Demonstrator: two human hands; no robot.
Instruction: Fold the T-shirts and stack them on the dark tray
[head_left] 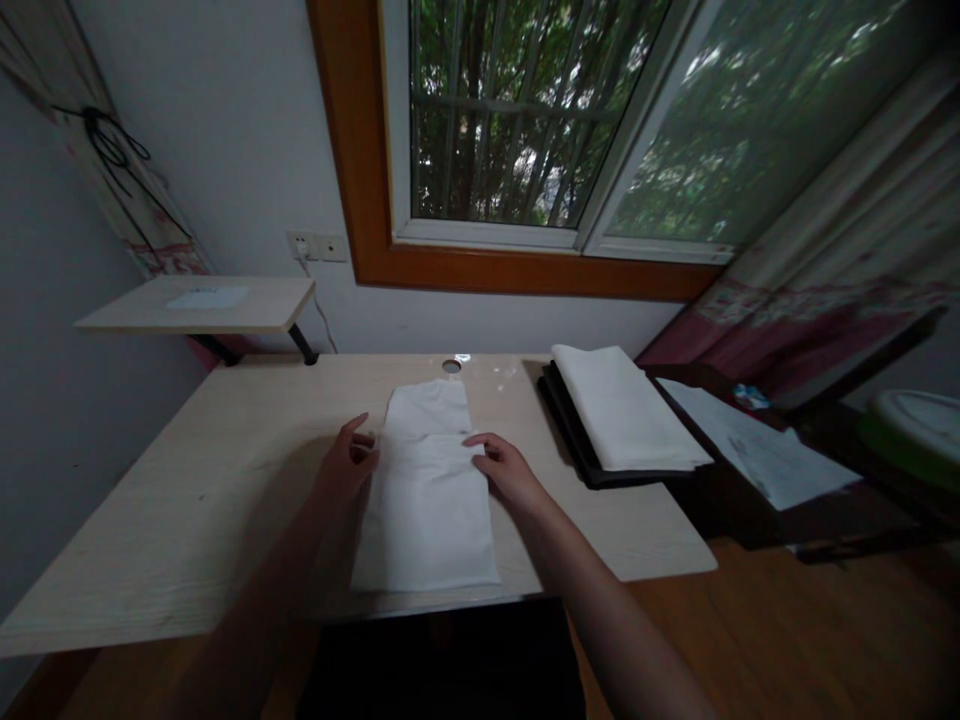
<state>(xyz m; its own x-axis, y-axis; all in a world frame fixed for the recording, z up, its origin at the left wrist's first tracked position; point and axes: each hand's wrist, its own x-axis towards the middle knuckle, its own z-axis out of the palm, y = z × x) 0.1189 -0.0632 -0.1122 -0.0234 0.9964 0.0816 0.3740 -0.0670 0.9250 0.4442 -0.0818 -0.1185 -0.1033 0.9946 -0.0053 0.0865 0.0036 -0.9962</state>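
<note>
Hands flank a white cloth [426,490] on the desk [187,500], one at each long edge, level with a crosswise fold line about a third of the way down from the far end. Desk: pale wood, set under the window. Cloth: folded into a long strip, lying flat at the desk's middle, long axis running from the near edge straight away toward the window, so it lies between the hands. Left hand [346,462]: fingers loosely curled, tips touching the cloth's left edge; a true pinch cannot be told. Right hand [506,468]: fingers bent, tips resting on the right edge, likewise unclear. Both sit equally near. Folded white fabric [626,405] rests on a dark tray [581,440] to the right, well apart.
</note>
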